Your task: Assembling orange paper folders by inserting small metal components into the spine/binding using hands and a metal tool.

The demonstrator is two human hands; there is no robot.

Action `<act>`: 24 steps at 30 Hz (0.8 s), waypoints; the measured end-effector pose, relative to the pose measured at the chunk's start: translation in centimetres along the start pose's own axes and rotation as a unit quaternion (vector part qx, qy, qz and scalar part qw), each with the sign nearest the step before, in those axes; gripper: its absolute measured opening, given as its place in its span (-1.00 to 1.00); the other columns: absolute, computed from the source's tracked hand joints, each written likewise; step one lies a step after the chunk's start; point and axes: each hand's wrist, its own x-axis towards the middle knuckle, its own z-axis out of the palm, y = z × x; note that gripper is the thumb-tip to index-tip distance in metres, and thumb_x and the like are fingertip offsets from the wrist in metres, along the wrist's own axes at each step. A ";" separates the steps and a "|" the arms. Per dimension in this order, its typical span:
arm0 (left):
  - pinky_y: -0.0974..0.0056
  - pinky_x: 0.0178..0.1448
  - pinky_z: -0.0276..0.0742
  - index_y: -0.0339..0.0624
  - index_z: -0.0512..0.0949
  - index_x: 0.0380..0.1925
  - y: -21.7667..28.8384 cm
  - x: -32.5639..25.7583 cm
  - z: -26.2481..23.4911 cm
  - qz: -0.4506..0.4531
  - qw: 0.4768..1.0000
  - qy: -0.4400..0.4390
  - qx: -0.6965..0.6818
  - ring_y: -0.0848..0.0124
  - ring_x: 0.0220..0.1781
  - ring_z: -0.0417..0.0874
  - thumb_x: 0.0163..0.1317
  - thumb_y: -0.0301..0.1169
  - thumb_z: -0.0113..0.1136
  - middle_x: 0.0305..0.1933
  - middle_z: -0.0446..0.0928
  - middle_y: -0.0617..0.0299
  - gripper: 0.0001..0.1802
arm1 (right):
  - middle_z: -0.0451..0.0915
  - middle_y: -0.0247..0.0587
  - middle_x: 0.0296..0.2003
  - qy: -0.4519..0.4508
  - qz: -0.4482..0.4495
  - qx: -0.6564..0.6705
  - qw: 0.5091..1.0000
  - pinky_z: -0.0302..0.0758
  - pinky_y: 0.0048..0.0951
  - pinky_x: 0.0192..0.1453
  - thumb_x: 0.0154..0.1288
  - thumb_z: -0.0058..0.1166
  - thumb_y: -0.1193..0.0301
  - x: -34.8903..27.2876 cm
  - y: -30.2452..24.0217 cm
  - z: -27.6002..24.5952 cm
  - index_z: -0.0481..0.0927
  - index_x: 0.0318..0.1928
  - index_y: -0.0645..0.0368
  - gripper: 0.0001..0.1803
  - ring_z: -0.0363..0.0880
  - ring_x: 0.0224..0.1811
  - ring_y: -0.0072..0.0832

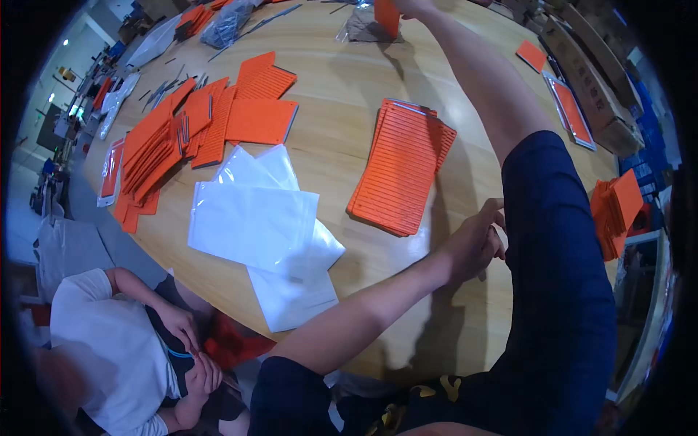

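My right arm reaches to the far edge of the view. There my right hand (414, 7), partly cut off, grips an upright orange ribbed panel (387, 19) beside a crumpled clear plastic bag with brownish contents (366, 27). My left hand (476, 243) hovers over the table close to my right sleeve, its fingers loosely bent and apart, with nothing visible in them. Left of it lies a stack of orange ribbed panels (400, 171), slightly fanned. Several translucent white plastic sleeves (254, 225) overlap farther left.
Many orange panels (153, 145) pile up on the left of the wooden table (331, 138). Thin dark strips are scattered behind them. At right stand a cardboard box (589, 80), a bagged orange panel (571, 109) and more panels (614, 211). A seated person (109, 349) is at lower left.
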 end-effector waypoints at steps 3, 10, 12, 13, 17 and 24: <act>0.35 -0.28 0.50 -0.18 0.21 0.37 -0.5 0.2 0.8 -0.012 0.998 -0.022 -0.052 0.35 -0.34 0.64 0.33 -0.67 -0.12 -0.11 0.53 0.06 -0.42 | 0.72 -0.09 -0.36 0.015 -0.068 0.124 0.990 0.52 -0.25 -0.22 0.15 0.23 0.28 -1.5 1.8 -5.1 0.72 -0.22 0.17 -0.74 0.60 -0.38 -0.20; 0.29 -0.21 0.55 -0.19 0.23 0.38 -1.6 -0.1 -1.1 -0.029 0.955 0.023 -0.295 0.23 -0.17 0.72 0.57 -0.12 -0.20 0.05 0.53 0.02 -0.47 | 0.57 -0.25 0.15 -0.007 -0.293 -0.073 0.953 0.50 -0.37 0.15 0.23 0.25 0.48 -21.2 -16.9 -18.3 0.67 0.20 -0.08 -0.51 0.49 0.09 -0.30; 0.19 -0.12 0.60 -0.17 0.25 0.39 -1.5 0.4 -0.8 -0.012 0.929 0.006 -0.370 0.18 -0.10 0.71 0.51 0.30 -0.27 0.15 0.55 -0.02 -0.19 | 0.53 -0.34 0.21 -0.002 -0.334 -0.216 0.918 0.53 -0.39 0.26 0.15 0.32 0.44 -28.5 -19.3 -24.5 0.68 0.21 -0.13 -0.45 0.42 0.21 -0.32; 0.15 -0.03 0.62 -0.15 0.27 0.40 -1.5 0.3 -0.6 -0.017 0.928 0.053 -0.367 0.16 -0.04 0.71 0.47 0.34 -0.26 0.19 0.55 -0.02 -0.15 | 0.52 -0.35 0.22 0.009 -0.339 -0.214 0.916 0.54 -0.38 0.28 0.13 0.33 0.46 -31.9 -20.1 -26.1 0.69 0.19 -0.13 -0.45 0.43 0.22 -0.32; 0.07 0.31 0.54 -0.18 0.39 0.35 -1.3 -0.8 -1.6 0.015 0.919 0.006 -0.394 0.20 0.23 0.62 0.40 0.40 -0.18 0.27 0.55 0.02 -0.10 | 0.49 -0.36 0.26 -0.007 -0.316 -0.168 0.934 0.57 -0.36 0.28 0.09 0.36 0.50 -42.5 -23.5 -29.5 0.73 0.10 -0.11 -0.50 0.44 0.23 -0.32; 0.35 -0.05 0.67 -0.35 0.60 0.05 -0.7 -1.1 -0.2 -0.046 0.987 0.086 -0.128 0.40 -0.13 0.72 0.40 -0.30 0.27 -0.06 0.69 0.10 -0.64 | 0.50 -0.24 0.21 -0.139 -0.152 -0.140 0.969 0.53 -0.24 0.27 0.14 0.27 0.60 -50.0 -25.7 -33.0 0.64 0.17 -0.04 -0.46 0.42 0.24 -0.20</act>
